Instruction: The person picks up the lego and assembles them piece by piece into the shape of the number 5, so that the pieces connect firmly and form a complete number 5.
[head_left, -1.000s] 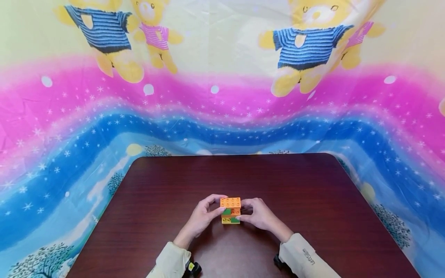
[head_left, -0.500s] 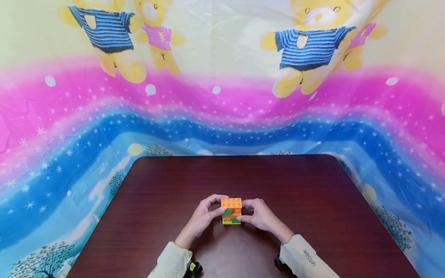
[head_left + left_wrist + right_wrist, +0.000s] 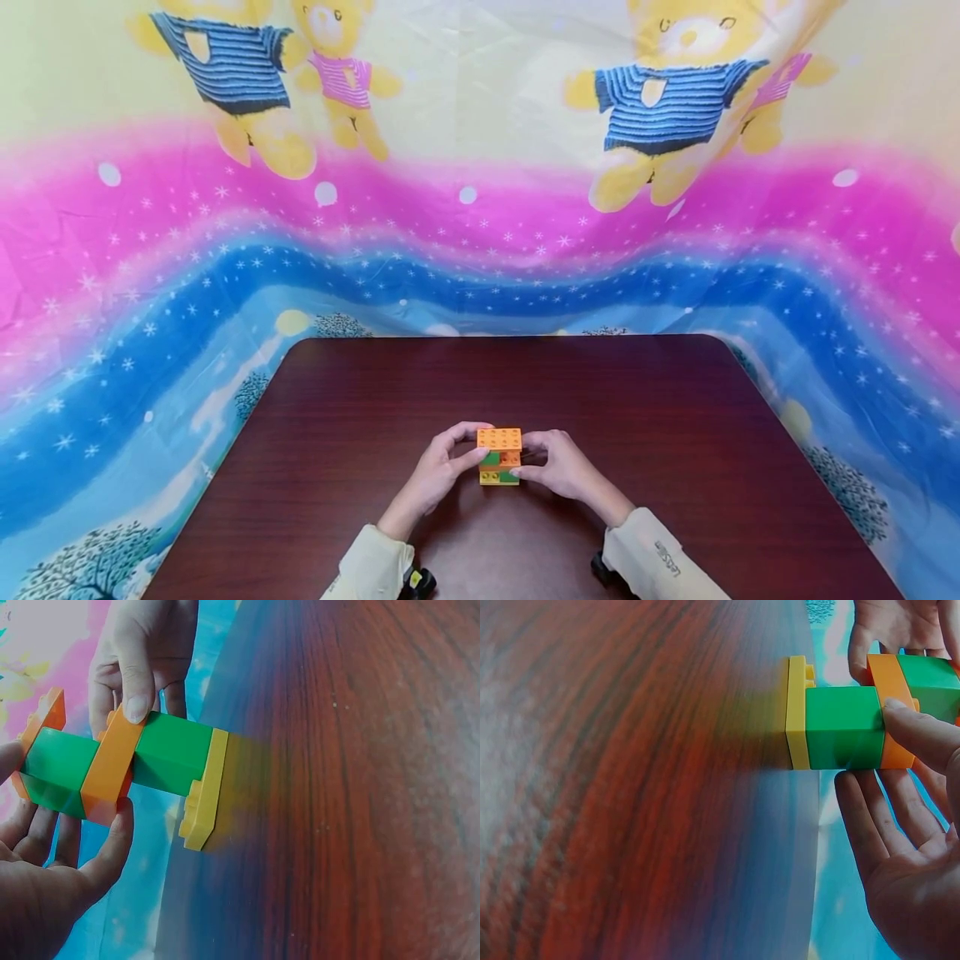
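Both hands hold one stack of toy building blocks, upright at the middle of the table. From the bottom up it has a yellow plate (image 3: pixel 211 796), a green block (image 3: pixel 844 727), an orange plate (image 3: pixel 111 769), a second green block (image 3: pixel 60 761) and an orange studded plate (image 3: pixel 498 438) on top. My left hand (image 3: pixel 438 471) grips the upper part from the left, its thumb near the top plate. From the right, my right hand (image 3: pixel 562 467) holds the stack lower down, thumb against the middle orange plate. The yellow plate sits right at the tabletop, its reflection beside it.
The dark reddish-brown table (image 3: pixel 637 400) has rounded far corners. Behind and around it hangs a colourful cloth (image 3: pixel 465 242) printed with teddy bears and snowflakes. Black wrist devices show below the pale sleeves (image 3: pixel 652 546).
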